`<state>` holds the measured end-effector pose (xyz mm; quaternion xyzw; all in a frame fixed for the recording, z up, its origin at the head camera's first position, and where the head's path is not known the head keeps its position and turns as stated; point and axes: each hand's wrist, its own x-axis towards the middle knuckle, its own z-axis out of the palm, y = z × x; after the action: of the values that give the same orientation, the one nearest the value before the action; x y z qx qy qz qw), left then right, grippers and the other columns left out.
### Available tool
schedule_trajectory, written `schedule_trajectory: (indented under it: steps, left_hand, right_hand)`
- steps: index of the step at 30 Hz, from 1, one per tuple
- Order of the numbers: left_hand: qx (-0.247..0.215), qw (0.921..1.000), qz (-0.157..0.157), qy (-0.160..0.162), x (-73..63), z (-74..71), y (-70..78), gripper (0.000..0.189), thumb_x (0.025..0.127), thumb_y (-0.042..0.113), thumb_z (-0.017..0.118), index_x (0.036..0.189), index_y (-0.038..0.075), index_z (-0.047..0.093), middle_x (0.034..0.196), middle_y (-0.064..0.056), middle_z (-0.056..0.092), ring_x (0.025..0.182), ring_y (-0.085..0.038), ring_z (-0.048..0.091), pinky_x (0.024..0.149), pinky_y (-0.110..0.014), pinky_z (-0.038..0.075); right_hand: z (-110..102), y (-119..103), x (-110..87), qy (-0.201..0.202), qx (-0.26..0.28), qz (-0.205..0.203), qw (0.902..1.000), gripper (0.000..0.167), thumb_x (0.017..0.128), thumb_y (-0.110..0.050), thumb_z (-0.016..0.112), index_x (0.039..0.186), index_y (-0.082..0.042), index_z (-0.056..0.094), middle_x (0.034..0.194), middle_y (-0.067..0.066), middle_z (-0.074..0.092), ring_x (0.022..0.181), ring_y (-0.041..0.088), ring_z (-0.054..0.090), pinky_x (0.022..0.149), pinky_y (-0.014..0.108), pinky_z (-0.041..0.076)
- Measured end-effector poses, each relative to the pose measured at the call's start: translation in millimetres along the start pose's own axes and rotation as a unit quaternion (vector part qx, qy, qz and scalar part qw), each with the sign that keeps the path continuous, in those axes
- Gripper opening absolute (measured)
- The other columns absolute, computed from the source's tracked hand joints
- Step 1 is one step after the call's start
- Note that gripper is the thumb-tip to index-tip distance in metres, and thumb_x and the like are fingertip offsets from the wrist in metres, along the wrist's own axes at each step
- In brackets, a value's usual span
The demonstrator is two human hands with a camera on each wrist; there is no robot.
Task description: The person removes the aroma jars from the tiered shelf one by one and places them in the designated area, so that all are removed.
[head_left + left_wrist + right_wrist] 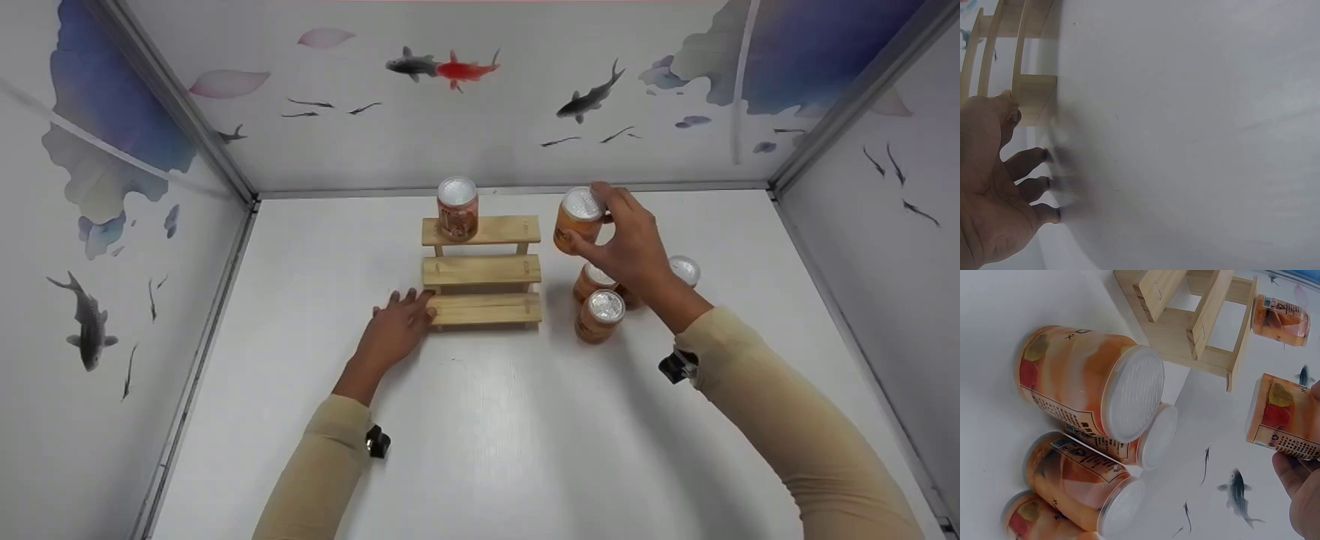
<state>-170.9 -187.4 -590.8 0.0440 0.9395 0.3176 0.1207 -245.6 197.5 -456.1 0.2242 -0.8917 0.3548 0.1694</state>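
My right hand (630, 240) grips an orange-labelled can (576, 225) with a silvery lid, raised beside the top of a three-step wooden rack (484, 309). In the right wrist view this can (1283, 416) appears at the right edge, fingers and thumb around it. My left hand (396, 326) is at the rack's left end. The left wrist view has its thumb and index finger pinching the end of the lowest board (1018, 62), while the other fingers reach down toward the table. Another can (457, 214) stands upright on the left part of the top step.
Right of the rack, several similar cans stand close together on the white table (480, 450), the front can (600, 319) nearest me. One can (684, 270) is partly behind my right forearm. White panels with painted fish (589, 97) enclose the table at back and sides.
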Motion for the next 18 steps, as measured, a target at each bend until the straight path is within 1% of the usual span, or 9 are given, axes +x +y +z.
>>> schedule_trajectory:
  steps: [8, 12, 15, 16, 17, 18]
  left_hand:
    - [0.006, 1.0, -0.003, 0.0, 0.4, 0.9, -1.2, 0.066, 0.118, 0.058, 0.037, 0.169, 0.018, 0.048, 0.178, -0.02, 0.036, 0.169, -0.051, 0.021, 0.131, -0.081, 0.017]
    - [0.006, 1.0, -0.003, 0.003, 0.7, 1.1, -1.0, 0.065, 0.118, 0.057, 0.038, 0.169, 0.018, 0.048, 0.178, -0.02, 0.036, 0.169, -0.052, 0.022, 0.13, -0.082, 0.018]
    - [0.003, 1.0, -0.005, 0.002, 0.9, 1.0, -0.3, 0.065, 0.118, 0.058, 0.039, 0.169, 0.019, 0.048, 0.177, -0.019, 0.037, 0.169, -0.051, 0.022, 0.131, -0.081, 0.018]
    - [0.003, 1.0, -0.004, 0.002, 1.0, 1.1, -0.3, 0.065, 0.118, 0.058, 0.039, 0.169, 0.019, 0.047, 0.177, -0.02, 0.037, 0.169, -0.051, 0.022, 0.131, -0.081, 0.018]
    - [0.003, 1.0, -0.004, 0.002, 1.2, 1.2, -0.2, 0.065, 0.118, 0.058, 0.039, 0.169, 0.02, 0.047, 0.177, -0.019, 0.037, 0.169, -0.051, 0.022, 0.131, -0.081, 0.018]
    - [0.003, 1.0, -0.004, 0.002, 1.3, 1.3, -0.1, 0.065, 0.118, 0.058, 0.039, 0.17, 0.02, 0.047, 0.177, -0.019, 0.037, 0.169, -0.051, 0.023, 0.131, -0.081, 0.018]
  right_hand:
    - [-13.5, 7.3, -12.9, 0.004, 0.004, 0.023, 0.9997, 0.075, 0.09, -0.01, 0.092, 0.155, 0.002, 0.054, 0.139, 0.02, 0.067, 0.124, 0.035, 0.072, 0.099, 0.05, 0.064]
    - [-19.7, 11.2, -19.4, 0.011, 0.0, 0.02, 0.9997, 0.072, 0.092, -0.01, 0.09, 0.153, 0.004, 0.055, 0.138, 0.021, 0.067, 0.122, 0.035, 0.074, 0.098, 0.052, 0.065]
    - [-24.5, 13.2, -24.4, 0.016, -0.006, 0.019, 0.9997, 0.072, 0.092, -0.01, 0.09, 0.154, 0.004, 0.055, 0.137, 0.021, 0.067, 0.121, 0.036, 0.075, 0.096, 0.053, 0.065]
    - [-26.0, 13.9, -26.2, 0.019, -0.005, 0.02, 0.9996, 0.072, 0.092, -0.01, 0.09, 0.154, 0.003, 0.056, 0.137, 0.021, 0.068, 0.12, 0.036, 0.075, 0.098, 0.045, 0.066]
    - [-27.4, 14.8, -28.1, 0.02, -0.006, 0.021, 0.9996, 0.073, 0.092, -0.011, 0.091, 0.154, 0.003, 0.056, 0.137, 0.021, 0.068, 0.12, 0.036, 0.076, 0.098, 0.04, 0.066]
    - [-28.7, 15.5, -29.7, 0.021, -0.006, 0.02, 0.9995, 0.073, 0.091, -0.011, 0.091, 0.153, 0.003, 0.056, 0.136, 0.021, 0.068, 0.12, 0.036, 0.076, 0.097, 0.04, 0.066]
